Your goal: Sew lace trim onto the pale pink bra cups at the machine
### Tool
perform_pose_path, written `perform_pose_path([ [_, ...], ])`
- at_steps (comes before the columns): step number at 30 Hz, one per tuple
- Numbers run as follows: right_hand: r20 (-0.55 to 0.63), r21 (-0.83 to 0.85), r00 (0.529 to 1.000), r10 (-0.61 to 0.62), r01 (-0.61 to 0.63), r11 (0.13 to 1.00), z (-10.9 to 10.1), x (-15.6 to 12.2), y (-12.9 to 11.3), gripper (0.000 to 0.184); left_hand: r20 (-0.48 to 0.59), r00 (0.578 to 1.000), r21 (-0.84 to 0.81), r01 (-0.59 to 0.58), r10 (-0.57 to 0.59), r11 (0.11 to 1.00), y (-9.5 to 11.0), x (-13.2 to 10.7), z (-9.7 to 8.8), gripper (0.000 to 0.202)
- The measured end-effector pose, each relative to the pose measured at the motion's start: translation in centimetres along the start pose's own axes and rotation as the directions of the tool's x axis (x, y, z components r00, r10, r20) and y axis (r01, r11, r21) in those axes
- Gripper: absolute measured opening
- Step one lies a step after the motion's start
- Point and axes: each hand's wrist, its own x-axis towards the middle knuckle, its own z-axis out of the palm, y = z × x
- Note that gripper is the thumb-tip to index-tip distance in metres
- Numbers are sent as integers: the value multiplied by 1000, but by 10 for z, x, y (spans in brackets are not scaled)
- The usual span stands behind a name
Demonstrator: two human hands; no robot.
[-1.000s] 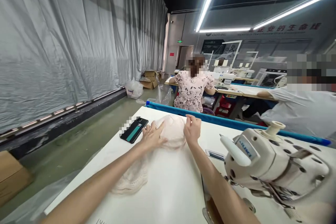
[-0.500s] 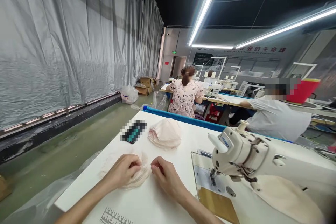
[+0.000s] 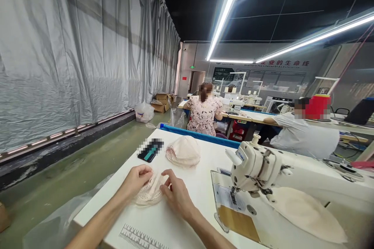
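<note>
At far left on the white worktop [image 3: 172, 227], the left hand [image 3: 136, 182] has thumb and forefinger brought together, its grip seemingly pinching the upper left edge of the work. A dark phone [image 3: 150, 151] lies beyond it. Between the hands lies the lace-edged piece [image 3: 149, 197], pale and rumpled, its scalloped border toward the wearer. It looks thin, light and limp — likely to crease or skid on the smooth surface rather than resist — and its openwork could snag or stretch. The plainer cloth just inside the lace seems the sounder hold, taken flat between fingertip pads. The right hand [image 3: 177, 194] is at the right edge, thumb and forefinger parted; whether either touches cloth cannot be told. Behind it sits a rounded fabric piece [image 3: 184, 151], puffed and apparently just as soft. Farther right stand the sewing machine [image 3: 254, 163] and a smooth pale panel [image 3: 306, 212].
</note>
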Motion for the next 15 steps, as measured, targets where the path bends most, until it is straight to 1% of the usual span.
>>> perform_pose_path([
  [2,-10,-68,998,-67,66,996,-1,-3,0,42,-30,999,-71,23,-25,997,0,-3,-5,16],
  [4,-17,-120,990,-137,134,984,-1,-4,-1,43,-56,997,-146,46,-55,988,1,-6,-8,15],
  [6,-36,-145,979,-202,195,970,0,-2,-4,36,-93,992,-231,58,-81,971,4,-8,-11,14],
  [8,-76,-142,962,-261,249,958,-1,3,-7,27,-147,984,-335,41,-95,941,11,-9,-14,14],
  [10,-142,-111,938,-316,302,947,-7,6,-9,22,-239,967,-451,-27,-91,892,21,-10,-21,16],
  [12,-241,-66,908,-342,336,939,-20,1,-10,23,-357,931,-545,-145,-73,826,35,-14,-31,15],
  [14,-357,-21,874,-328,344,939,-43,-15,-7,27,-455,889,-599,-262,-53,757,51,-22,-42,15],
  [15,-408,-5,856,-317,345,939,-59,-29,-5,28,-486,873,-614,-303,-47,729,59,-28,-47,15],
])
